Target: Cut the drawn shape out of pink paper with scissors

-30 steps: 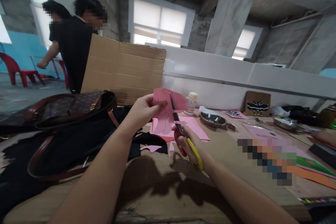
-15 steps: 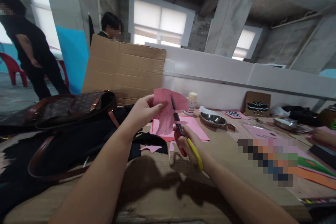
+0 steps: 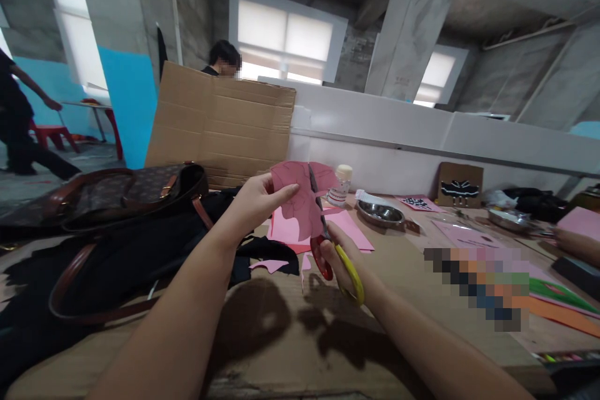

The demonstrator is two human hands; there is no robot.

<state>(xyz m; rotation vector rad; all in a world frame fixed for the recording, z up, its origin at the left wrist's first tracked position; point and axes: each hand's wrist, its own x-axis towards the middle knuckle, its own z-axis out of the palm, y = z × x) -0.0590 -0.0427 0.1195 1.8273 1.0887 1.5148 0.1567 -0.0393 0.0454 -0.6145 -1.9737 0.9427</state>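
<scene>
My left hand pinches a piece of pink paper by its left side, thumb on top; drawn lines show on the paper. In my right hand is a pair of scissors with one red and one yellow handle loop. Their blades point up and away, across the right part of the paper, where cut strips stick out. Below the hands, pink sheets lie on the table, with a small pink scrap on black fabric.
At the left lies a brown handbag. Behind stand a cardboard sheet and a white-lidded jar. Right of them are a metal bowl and a card. Another person's hand is at the far right; others stand behind.
The pink paper has tilted and turned slightly, and the scissors have shifted a little with it. Further back, a person at the left has walked leftward; another's head has moved right.
</scene>
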